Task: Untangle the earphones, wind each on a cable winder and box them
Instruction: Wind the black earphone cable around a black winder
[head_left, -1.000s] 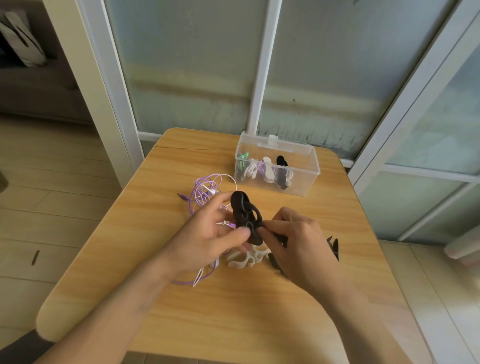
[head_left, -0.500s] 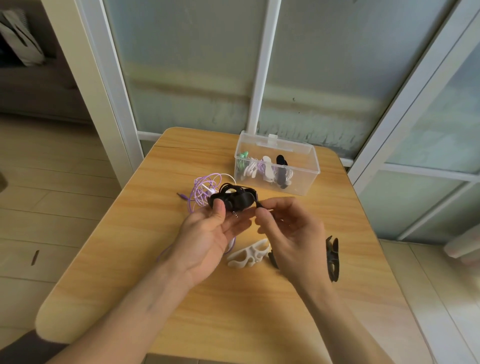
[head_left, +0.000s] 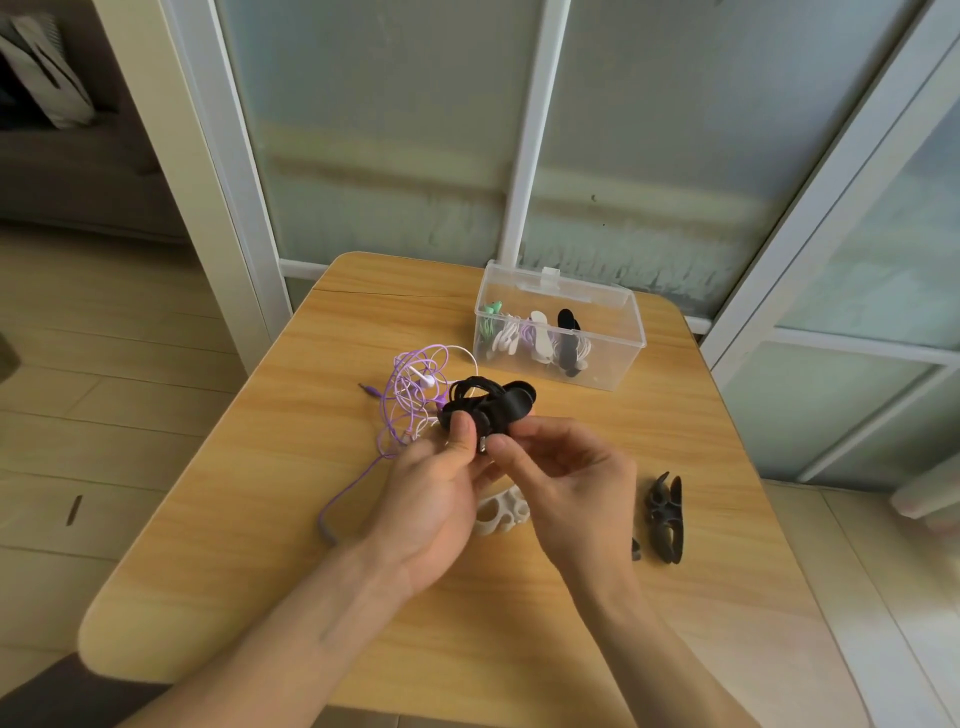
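Note:
A black cable winder (head_left: 493, 405) wound with black earphone cable is held above the table's middle. My left hand (head_left: 436, 488) grips its lower left part with thumb and fingers. My right hand (head_left: 566, 478) pinches its right side and the cable's metal plug end. A tangle of purple and white earphones (head_left: 415, 395) lies on the table just left of the winder. A clear plastic box (head_left: 613, 358) stands open behind, with several wound earphones inside. A white winder (head_left: 501, 514) lies under my hands, partly hidden. A black winder (head_left: 665, 517) lies to the right.
The wooden table (head_left: 260, 545) has rounded corners and stands against frosted glass panels with white frames. A purple cable end trails toward the table's left front. Wooden floor lies to the left.
Both hands have lifted the black winder away from me and turned it sideways. The right hand shifted from the winder's lower end to pinching its right side by the plug.

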